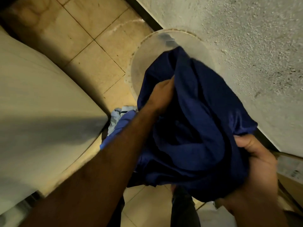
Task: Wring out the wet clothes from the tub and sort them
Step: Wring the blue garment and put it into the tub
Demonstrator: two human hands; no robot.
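- Tub [146, 53]: blurred; near side hidden behind the blue garment [196, 120].
- Left hand [161, 95]: fingertips buried in the garment's folds.
- Right hand [255, 163]: fingers hidden under the cloth.
- Pale clothes pile [117, 118]: mostly behind the left forearm.
- Box [291, 171]: cut by the right edge; label unreadable.

I see two bare hands. Left hand [161, 95] runs into a long bare forearm [98, 169], fine hair near wrist. Right hand [255, 161] bare too. Dark trouser leg [182, 212] below, possibly; blurred.
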